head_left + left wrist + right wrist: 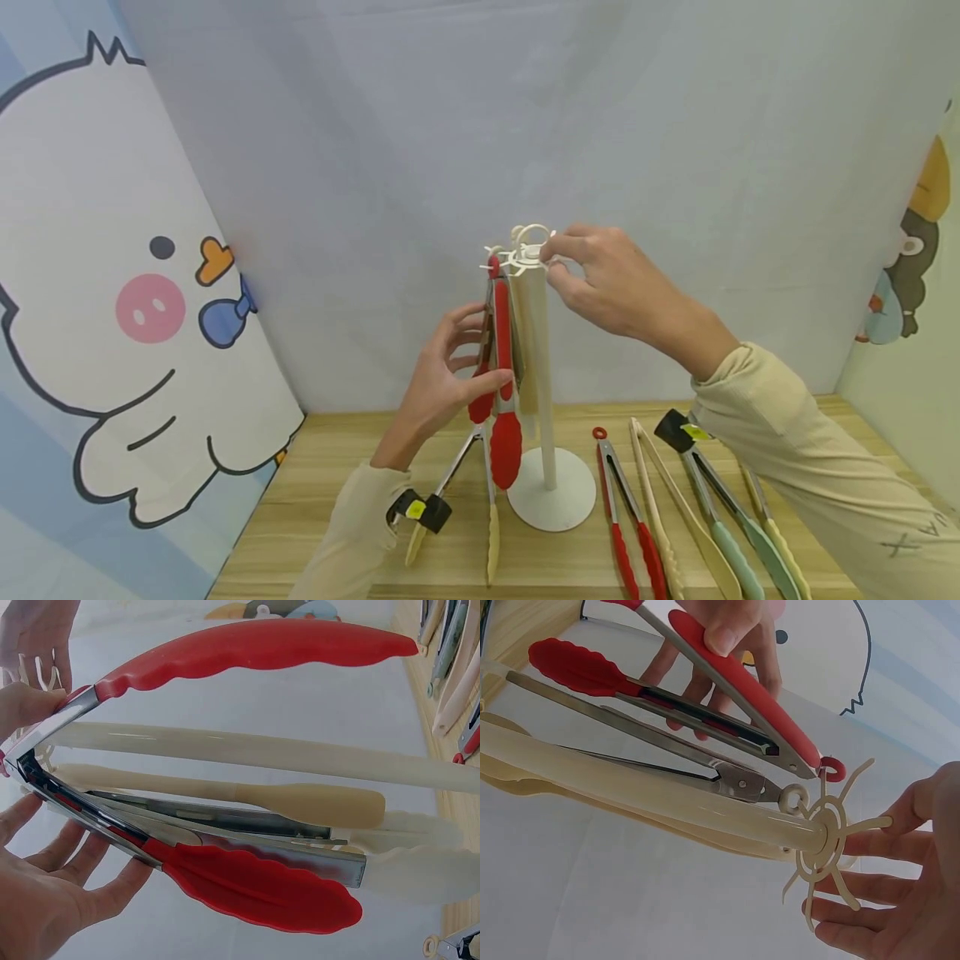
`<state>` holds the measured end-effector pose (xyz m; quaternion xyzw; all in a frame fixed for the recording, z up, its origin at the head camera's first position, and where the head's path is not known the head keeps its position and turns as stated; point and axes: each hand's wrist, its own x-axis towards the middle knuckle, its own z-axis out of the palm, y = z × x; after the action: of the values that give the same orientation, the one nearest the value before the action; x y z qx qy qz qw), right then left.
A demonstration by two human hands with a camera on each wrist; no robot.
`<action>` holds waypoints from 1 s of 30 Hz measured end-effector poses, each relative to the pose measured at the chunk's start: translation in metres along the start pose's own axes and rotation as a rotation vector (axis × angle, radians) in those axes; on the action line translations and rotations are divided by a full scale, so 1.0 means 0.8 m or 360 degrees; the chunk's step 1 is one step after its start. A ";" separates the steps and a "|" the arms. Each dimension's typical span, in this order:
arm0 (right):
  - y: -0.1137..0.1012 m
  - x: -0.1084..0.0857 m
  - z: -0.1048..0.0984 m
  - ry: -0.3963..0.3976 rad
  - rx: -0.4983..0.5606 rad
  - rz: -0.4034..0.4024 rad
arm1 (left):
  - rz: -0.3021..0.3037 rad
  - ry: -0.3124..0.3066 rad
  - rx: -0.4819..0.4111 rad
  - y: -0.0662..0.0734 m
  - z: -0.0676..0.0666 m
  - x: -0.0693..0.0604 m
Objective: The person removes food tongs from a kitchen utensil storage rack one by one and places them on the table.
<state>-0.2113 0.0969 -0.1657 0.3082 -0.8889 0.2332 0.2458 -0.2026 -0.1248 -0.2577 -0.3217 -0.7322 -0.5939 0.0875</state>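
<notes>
A pair of red-handled tongs (506, 446) hangs tip down at the left side of a cream rack (549, 417). My left hand (435, 392) grips these tongs, thumb on one arm and fingers at the other, with the arms spread. In the right wrist view, their red ring (835, 768) is at one of the rack's hooks (855, 784). My right hand (618, 287) pinches another hook (870, 823) at the top. Steel-armed tongs (739, 784) and beige tongs (322, 804) also hang from the rack, close behind the red pair.
The rack's round base (555, 508) stands on the wooden table (337, 500). Right of it lie red tongs (618, 533), beige tongs (656, 517) and green tongs (735, 550). Cream-tipped tongs (492, 533) lie at the left. A grey cloth wall (675, 125) rises behind.
</notes>
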 end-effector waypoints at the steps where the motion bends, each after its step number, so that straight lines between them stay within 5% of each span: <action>1: 0.000 0.000 0.000 0.0003 -0.0001 -0.0002 | -0.0004 0.0007 0.0005 0.001 0.000 0.000; 30: -0.001 0.001 0.002 0.0050 -0.0023 -0.0041 | -0.0083 0.0121 0.0157 0.007 -0.022 -0.018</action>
<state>-0.2117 0.0951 -0.1662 0.3142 -0.8826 0.2283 0.2649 -0.1931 -0.1455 -0.2558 -0.2751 -0.7649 -0.5709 0.1156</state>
